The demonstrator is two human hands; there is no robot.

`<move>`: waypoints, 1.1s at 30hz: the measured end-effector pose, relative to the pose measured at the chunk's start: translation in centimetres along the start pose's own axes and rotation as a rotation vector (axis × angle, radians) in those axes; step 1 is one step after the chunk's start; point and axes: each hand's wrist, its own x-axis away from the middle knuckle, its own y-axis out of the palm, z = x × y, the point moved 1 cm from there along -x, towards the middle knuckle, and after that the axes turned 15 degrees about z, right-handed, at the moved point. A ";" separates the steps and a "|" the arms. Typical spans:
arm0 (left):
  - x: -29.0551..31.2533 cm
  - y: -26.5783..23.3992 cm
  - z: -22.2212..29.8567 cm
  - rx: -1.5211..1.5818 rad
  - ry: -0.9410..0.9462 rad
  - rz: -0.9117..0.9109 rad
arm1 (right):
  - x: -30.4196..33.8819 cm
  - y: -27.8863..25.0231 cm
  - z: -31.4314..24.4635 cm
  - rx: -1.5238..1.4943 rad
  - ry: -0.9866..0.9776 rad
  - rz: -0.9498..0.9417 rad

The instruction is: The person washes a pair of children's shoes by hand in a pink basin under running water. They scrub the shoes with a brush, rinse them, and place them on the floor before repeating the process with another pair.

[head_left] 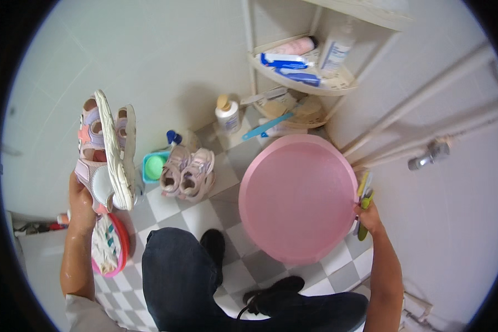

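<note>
Raised at the left, my left hand (82,202) is closed round a pair of children's sandals (115,155), pale pink and lilac with thick white soles, held together with the toes up. My right hand (369,216) grips the right rim of a large round pink basin (299,199), which looks empty inside. Beside that hand are a green-handled brush (362,231) and a yellow and white item; whether the fingers also touch the brush, I cannot tell. A second pair of pale pink sandals (189,172) stands on the floor left of the basin.
Behind the standing sandals are a turquoise container (152,166) and a blue-topped bottle. A pump bottle (227,113) and a corner shelf (299,80) with tubes and bottles stand farther back. A red-pink basin of cloth (108,243) is at left; a wall tap (429,156) projects at right.
</note>
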 end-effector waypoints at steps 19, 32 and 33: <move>36.5 -30.7 2.2 -0.399 -0.693 0.426 | 6.4 0.9 -0.9 0.171 0.081 -0.090; 56.5 -35.9 -1.1 -0.328 -1.092 0.596 | 18.2 1.6 0.7 -0.132 0.312 0.003; 57.5 -36.0 -1.2 -0.321 -1.144 0.600 | 18.7 1.2 0.5 -0.130 0.315 0.007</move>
